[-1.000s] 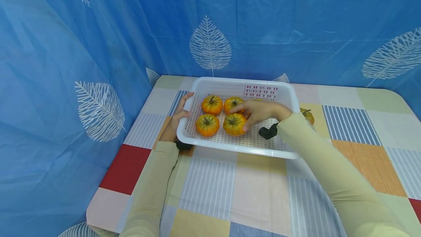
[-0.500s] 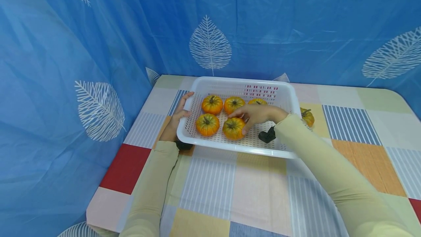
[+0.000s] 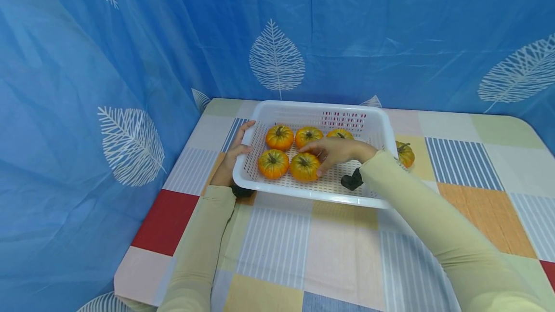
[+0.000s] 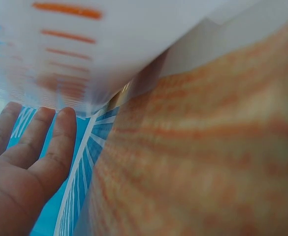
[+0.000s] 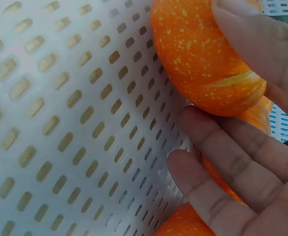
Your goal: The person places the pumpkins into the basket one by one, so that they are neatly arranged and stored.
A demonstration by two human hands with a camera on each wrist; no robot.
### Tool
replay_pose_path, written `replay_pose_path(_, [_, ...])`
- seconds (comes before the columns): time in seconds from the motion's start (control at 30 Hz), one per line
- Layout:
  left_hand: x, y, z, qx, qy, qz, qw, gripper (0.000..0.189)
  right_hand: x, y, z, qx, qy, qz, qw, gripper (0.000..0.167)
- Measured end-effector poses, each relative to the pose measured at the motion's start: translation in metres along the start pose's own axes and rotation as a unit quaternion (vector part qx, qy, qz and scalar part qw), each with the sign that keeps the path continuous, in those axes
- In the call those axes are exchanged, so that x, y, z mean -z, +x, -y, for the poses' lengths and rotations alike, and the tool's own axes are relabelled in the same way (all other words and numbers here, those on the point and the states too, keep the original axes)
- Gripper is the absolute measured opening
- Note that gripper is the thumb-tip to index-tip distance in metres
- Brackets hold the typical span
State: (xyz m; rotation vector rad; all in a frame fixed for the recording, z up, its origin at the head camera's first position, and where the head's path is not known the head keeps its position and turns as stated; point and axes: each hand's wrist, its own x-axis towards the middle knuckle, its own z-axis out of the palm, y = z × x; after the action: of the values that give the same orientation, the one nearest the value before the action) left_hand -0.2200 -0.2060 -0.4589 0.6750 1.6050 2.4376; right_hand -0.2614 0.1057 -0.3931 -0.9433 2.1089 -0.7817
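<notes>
My right hand (image 3: pixel 336 151) reaches into a white perforated plastic basket (image 3: pixel 312 195) and holds a small orange pumpkin (image 3: pixel 304 167) in the front row. In the right wrist view, the thumb lies over that pumpkin (image 5: pixel 203 59) and the fingers come beneath its edge. At the basket's left end, my left hand (image 3: pixel 230 160) grips the rim, and the left wrist view has its fingers (image 4: pixel 60 142) along the outer wall. Other pumpkins sit inside: one front left (image 3: pixel 273 164), one back left (image 3: pixel 279 137), one back middle (image 3: pixel 309 136) and one back right (image 3: pixel 339 134), partly behind my right hand.
Outside the basket's right end lies another pumpkin (image 3: pixel 405 154), partly hidden by the basket and sleeve. A patchwork checked cloth (image 3: pixel 338 249) covers the table. Blue curtains (image 3: pixel 347 47) with white leaf prints hang behind and at the left. Black devices (image 3: pixel 352 180) sit at both wrists.
The right hand has shifted the front-row pumpkin slightly left, closer to the front-left one. The back-right pumpkin shows more from behind the hand. The left hand stays on the rim.
</notes>
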Motion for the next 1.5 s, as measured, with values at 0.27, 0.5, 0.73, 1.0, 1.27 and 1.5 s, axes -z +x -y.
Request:
replay_pose_path(0.27, [0.001,0.000,0.000,0.006,0.002,0.003,1.0000,0.071,0.001,0.001,-0.001,-0.002,0.000,0.001,1.0000,0.076])
replay_pose_path(0.5, [0.002,-0.001,0.000,0.010,0.012,-0.010,0.9998,0.069,0.002,-0.003,0.000,-0.013,0.008,0.003,0.9999,0.075])
replay_pose_path(0.73, [0.002,-0.002,0.000,0.015,0.019,-0.022,0.9995,0.069,0.004,-0.007,0.002,-0.011,0.008,-0.005,0.9999,0.072])
replay_pose_path(1.0, [0.002,-0.002,-0.001,0.016,0.019,-0.017,0.9995,0.069,0.008,-0.014,0.003,-0.009,0.022,-0.030,0.9993,0.069])
replay_pose_path(1.27, [0.002,0.000,0.001,0.009,0.016,-0.006,0.9998,0.070,0.013,-0.021,0.002,-0.006,0.045,-0.064,0.9969,0.066])
replay_pose_path(1.5, [0.003,0.000,0.003,0.008,0.014,-0.005,0.9998,0.071,0.016,-0.026,0.003,0.009,0.080,-0.106,0.9911,0.064])
